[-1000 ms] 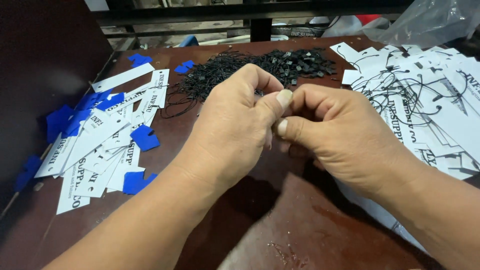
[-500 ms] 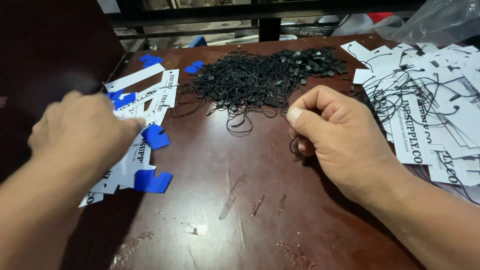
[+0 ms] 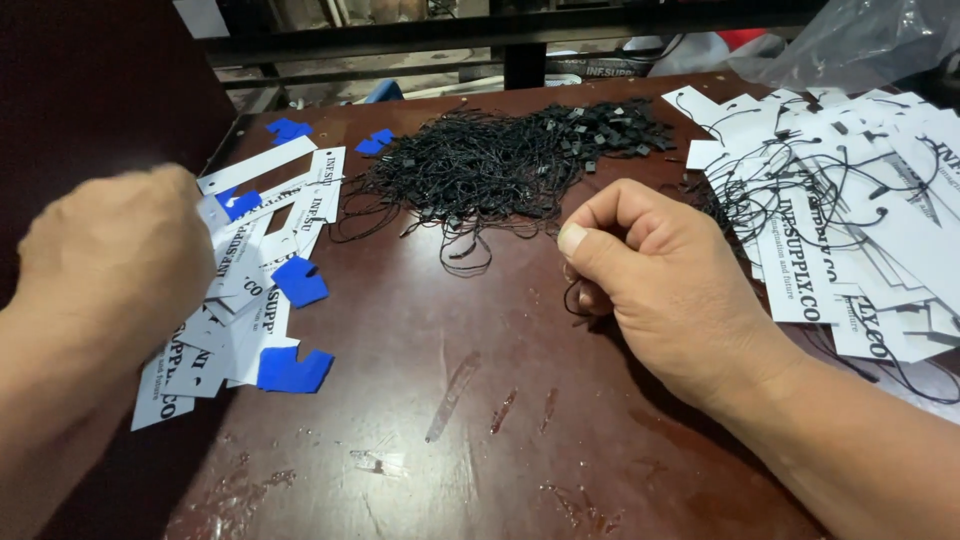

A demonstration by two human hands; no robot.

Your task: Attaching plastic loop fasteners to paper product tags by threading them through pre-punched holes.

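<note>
My right hand (image 3: pixel 655 285) rests on the dark red table (image 3: pixel 420 400) with its fingers curled, pinching a thin black string loop (image 3: pixel 572 298) that hangs below the thumb. My left hand (image 3: pixel 110 255) is blurred and seen from the back, over the loose pile of white and blue paper tags (image 3: pixel 265 300) at the left. Its fingers are curled and touch a white tag's edge; whether they grip it is hidden. A heap of black string loops (image 3: pixel 500 160) lies at the table's far middle, just beyond my right hand.
A spread of white tags with black strings attached (image 3: pixel 850 200) covers the right side of the table. A clear plastic bag (image 3: pixel 860 40) lies at the far right corner. A dark metal frame (image 3: pixel 520 30) runs behind the table.
A second ago both hands were pinched together at the centre. My left hand has since swung out left to the loose tags, while my right hand stays put with the string.
</note>
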